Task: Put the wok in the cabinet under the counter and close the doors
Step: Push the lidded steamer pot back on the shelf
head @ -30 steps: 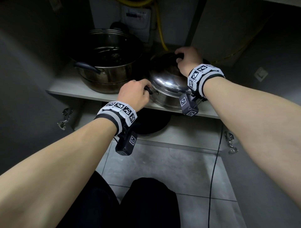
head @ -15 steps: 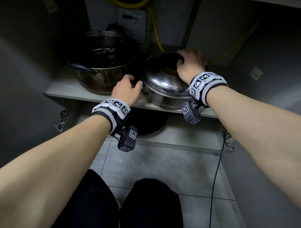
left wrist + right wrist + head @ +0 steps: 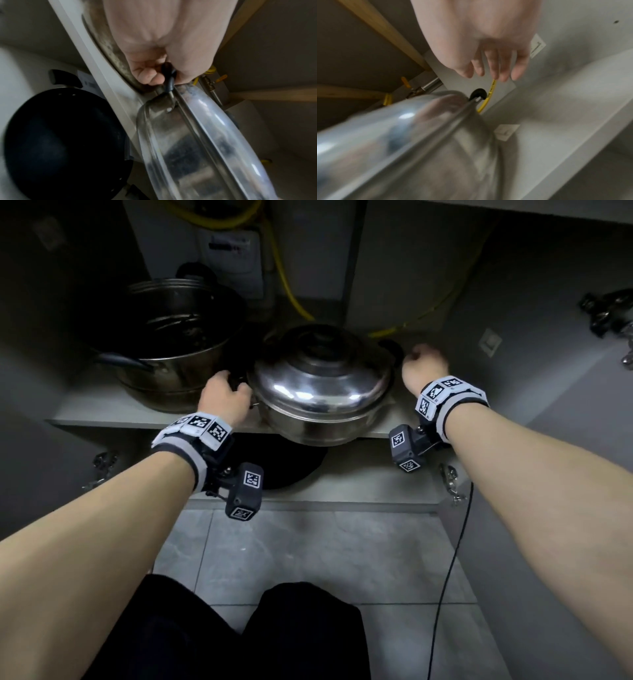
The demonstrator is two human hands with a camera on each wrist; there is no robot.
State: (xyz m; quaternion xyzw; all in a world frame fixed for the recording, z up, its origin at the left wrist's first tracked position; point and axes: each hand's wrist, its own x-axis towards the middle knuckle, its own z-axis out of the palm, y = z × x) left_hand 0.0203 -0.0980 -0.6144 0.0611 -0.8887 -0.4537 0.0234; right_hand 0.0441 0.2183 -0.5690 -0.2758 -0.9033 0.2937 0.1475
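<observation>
The steel wok [image 3: 322, 392] with its domed lid sits on the cabinet shelf [image 3: 102, 412], its front overhanging the shelf edge a little. My left hand [image 3: 224, 398] grips the wok's black left handle [image 3: 169, 75], fingers curled round it. My right hand [image 3: 424, 368] hovers just right of the black right handle [image 3: 390, 349], apart from it. In the right wrist view the right hand [image 3: 493, 67] shows relaxed, empty fingers above that handle [image 3: 478, 94]. Both cabinet doors stand open.
A large open steel pot [image 3: 171, 344] stands left of the wok, close to my left hand. A black pan [image 3: 284, 463] lies on the cabinet floor below the shelf. Yellow hoses [image 3: 291, 292] run along the back wall. A black cable [image 3: 445, 577] trails over the floor tiles.
My right hand has come off the wok's lid and far handle and moved right. The wok has turned and slid further onto the shelf, with my left hand still on its handle.
</observation>
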